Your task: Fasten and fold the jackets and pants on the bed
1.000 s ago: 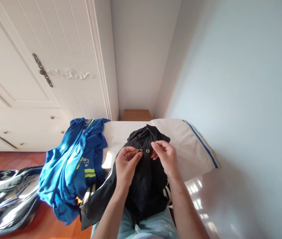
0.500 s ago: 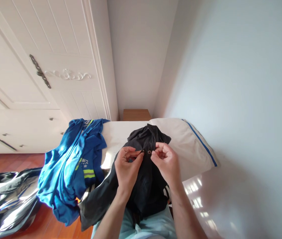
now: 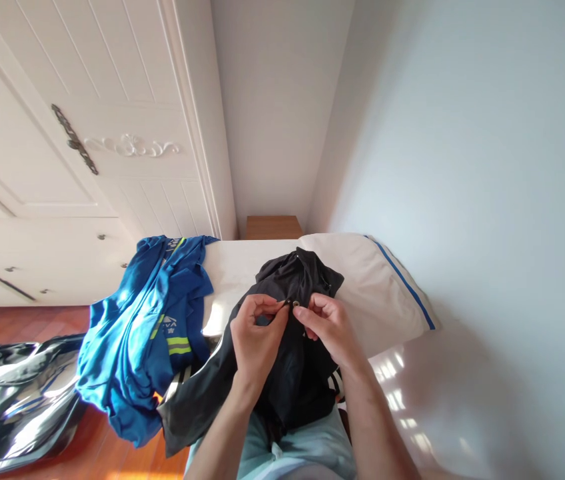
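A black jacket (image 3: 287, 373) with white stripes on its sleeves lies over my lap and the white surface in front of me. My left hand (image 3: 257, 327) pinches one front edge of it, where a small dark snap shows at the fingertips. With thumb and fingers closed, my right hand (image 3: 330, 323) grips the opposite edge beside a round metal snap button (image 3: 296, 304). The two snap parts are very close together; whether they touch I cannot tell.
A blue jacket (image 3: 137, 333) with yellow-green stripes lies at the left. Beyond it, a shiny black and clear plastic bag (image 3: 17, 407) rests on the wooden floor (image 3: 112, 460). At the right is a white pillow (image 3: 362, 287) with blue trim, against the wall. A white wardrobe (image 3: 127, 80) stands behind.
My right hand has moved slightly left, bringing its snap button close to the one at my left fingertips. My left hand has stayed nearly still.
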Tool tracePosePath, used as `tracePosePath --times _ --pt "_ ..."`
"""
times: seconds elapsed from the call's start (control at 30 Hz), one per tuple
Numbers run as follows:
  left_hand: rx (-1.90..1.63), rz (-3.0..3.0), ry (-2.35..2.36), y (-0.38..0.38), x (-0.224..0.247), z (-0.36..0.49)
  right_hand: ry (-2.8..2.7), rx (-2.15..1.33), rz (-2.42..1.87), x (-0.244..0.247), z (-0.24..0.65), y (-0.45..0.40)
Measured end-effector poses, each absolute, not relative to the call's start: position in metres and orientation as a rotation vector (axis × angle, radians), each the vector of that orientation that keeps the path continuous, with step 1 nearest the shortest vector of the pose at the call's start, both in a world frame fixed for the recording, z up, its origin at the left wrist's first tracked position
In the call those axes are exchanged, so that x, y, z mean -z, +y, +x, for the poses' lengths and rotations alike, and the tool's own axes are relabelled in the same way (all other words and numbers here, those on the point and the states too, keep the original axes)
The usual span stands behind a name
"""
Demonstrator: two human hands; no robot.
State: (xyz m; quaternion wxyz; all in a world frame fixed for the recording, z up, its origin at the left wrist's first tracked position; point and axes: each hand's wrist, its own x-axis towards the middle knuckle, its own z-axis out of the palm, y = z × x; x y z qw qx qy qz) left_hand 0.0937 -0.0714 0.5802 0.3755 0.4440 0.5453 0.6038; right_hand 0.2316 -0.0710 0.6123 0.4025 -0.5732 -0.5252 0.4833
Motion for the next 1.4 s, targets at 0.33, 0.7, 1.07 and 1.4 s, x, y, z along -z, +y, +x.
tracePosePath --times 0.33,0.7,1.07,1.4 --pt "-1.596 1.163 1.417 -0.068 -0.581 0.095 -1.414 -0.927 -1.474 -0.607 0.224 -0.072" --pt "-1.585 1.346 1.397 -0.077 -0.589 0.1 -1.157 -1.364 -1.211 -0.603 0.24 -0.08" --pt "-1.342 1.044 1.254 -0.079 -0.598 0.084 -1.348 -1.093 -1.369 -0.608 0.234 -0.088" --pt "-1.278 1.058 1.18 -0.075 -0.596 0.083 -1.374 -1.048 -1.436 -0.605 0.238 -0.087"
